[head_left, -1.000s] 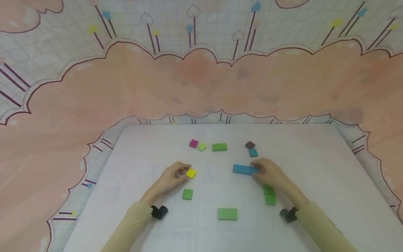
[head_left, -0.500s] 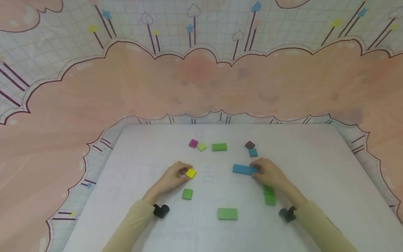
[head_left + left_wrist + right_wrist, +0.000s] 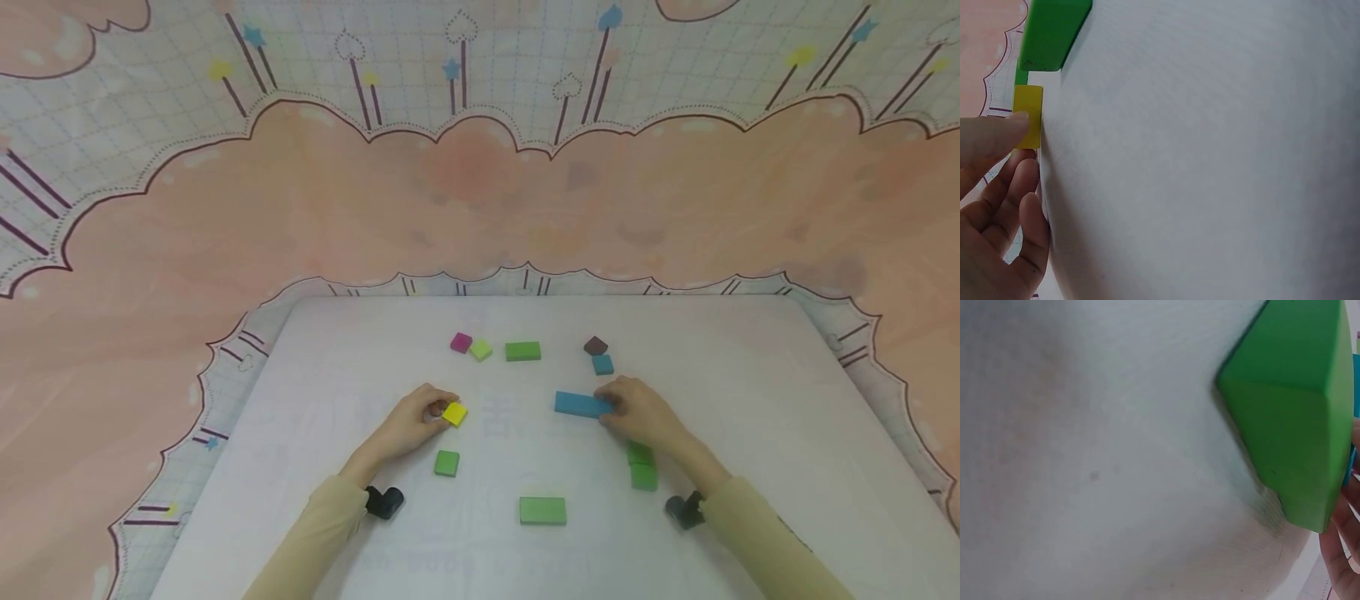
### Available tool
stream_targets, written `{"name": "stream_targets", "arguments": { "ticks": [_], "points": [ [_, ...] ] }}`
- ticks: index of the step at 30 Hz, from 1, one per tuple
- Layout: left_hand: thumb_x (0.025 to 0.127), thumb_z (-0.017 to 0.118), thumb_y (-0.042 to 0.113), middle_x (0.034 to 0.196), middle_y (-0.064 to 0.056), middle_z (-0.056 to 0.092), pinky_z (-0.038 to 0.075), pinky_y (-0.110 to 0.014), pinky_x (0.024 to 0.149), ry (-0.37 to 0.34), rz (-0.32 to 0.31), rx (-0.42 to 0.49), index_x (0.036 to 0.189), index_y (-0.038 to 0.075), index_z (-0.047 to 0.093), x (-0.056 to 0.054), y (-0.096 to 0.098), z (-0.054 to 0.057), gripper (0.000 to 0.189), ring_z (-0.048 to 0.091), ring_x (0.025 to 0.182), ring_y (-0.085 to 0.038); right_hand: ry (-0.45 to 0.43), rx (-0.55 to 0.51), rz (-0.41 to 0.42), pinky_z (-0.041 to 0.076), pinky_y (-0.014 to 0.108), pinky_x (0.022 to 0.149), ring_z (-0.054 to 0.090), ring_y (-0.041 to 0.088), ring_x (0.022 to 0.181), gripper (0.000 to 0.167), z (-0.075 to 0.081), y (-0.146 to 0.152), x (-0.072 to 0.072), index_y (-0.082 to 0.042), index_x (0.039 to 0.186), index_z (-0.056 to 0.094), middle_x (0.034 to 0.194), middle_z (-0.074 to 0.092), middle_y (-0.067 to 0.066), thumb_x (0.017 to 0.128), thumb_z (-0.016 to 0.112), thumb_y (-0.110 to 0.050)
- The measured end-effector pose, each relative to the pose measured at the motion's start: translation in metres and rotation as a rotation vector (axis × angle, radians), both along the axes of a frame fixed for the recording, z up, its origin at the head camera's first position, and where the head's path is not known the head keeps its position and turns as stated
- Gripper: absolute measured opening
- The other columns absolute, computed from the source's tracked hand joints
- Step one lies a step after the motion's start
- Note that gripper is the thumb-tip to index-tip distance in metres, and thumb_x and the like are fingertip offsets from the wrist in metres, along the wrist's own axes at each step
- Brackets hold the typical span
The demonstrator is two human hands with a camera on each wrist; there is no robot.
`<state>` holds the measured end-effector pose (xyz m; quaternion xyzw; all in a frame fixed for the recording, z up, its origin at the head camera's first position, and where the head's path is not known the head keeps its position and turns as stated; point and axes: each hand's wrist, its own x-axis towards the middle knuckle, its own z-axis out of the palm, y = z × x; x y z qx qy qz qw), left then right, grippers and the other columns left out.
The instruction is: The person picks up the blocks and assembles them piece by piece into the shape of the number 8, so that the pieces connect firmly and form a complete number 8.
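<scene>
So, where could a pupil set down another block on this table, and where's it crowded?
Bare: the middle, between the yellow block, long blue block and nearest green rectangular block; also the right side of the table, beyond the right sleeve. Crowded: around the right hand, with the small blue block just past it and two green blocks on its near side.

On my feed, the left hand (image 3: 412,422) sits slightly nearer three o'clock than a second ago, reaching a little farther across the yellow block (image 3: 455,414). I see the right hand (image 3: 647,412) shifted slightly toward nine, its sleeve (image 3: 757,529) toward ten.
</scene>
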<state>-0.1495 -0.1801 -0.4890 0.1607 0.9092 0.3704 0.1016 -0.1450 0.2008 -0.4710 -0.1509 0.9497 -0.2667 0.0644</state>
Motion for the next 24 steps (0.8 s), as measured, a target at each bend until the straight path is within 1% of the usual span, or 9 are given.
{"name": "stream_targets", "arguments": {
  "ticks": [6,12,17,24],
  "points": [
    [0.085,0.069,0.007,0.104,0.002,0.061,0.046,-0.024,0.082,0.008,0.005,-0.004,0.122,0.012,0.064,-0.0009,0.0002,-0.001,0.038,0.052,0.093,-0.011,0.0,0.029,-0.002,0.05,0.047,0.091,0.059,0.026,0.099,0.036,-0.0001,-0.0014,-0.0014,-0.004,0.116,0.065,0.105,0.065,0.01,0.081,0.071,-0.011],
    [0.084,0.071,0.007,0.102,0.001,0.061,0.046,-0.023,0.082,0.019,0.007,-0.006,0.119,0.011,0.064,-0.0016,0.0007,-0.0004,0.036,0.052,0.091,-0.011,-0.013,0.04,-0.002,0.05,0.047,0.091,0.059,0.026,0.099,0.036,-0.0003,-0.0014,-0.0034,-0.003,0.116,0.065,0.105,0.065,0.01,0.081,0.071,-0.011],
    [0.084,0.071,0.007,0.1,0.001,0.06,0.046,-0.022,0.081,0.016,0.011,-0.001,0.118,0.01,0.064,-0.0021,0.0011,-0.0002,0.035,0.051,0.09,-0.012,0.002,0.039,0.015,0.05,0.047,0.09,0.06,0.027,0.099,0.035,-0.0007,-0.0022,-0.0046,-0.003,0.114,0.066,0.104,0.066,0.011,0.081,0.072,-0.011],
    [0.083,0.072,0.009,0.098,0.001,0.059,0.046,-0.022,0.079,0.003,0.031,-0.001,0.115,0.01,0.065,-0.0018,0.002,0.0,0.033,0.051,0.088,-0.012,0.012,0.045,0.026,0.049,0.049,0.093,0.06,0.03,0.103,0.035,-0.0011,-0.0027,-0.0046,-0.002,0.114,0.065,0.107,0.067,0.012,0.081,0.071,-0.012]
  ]
}}
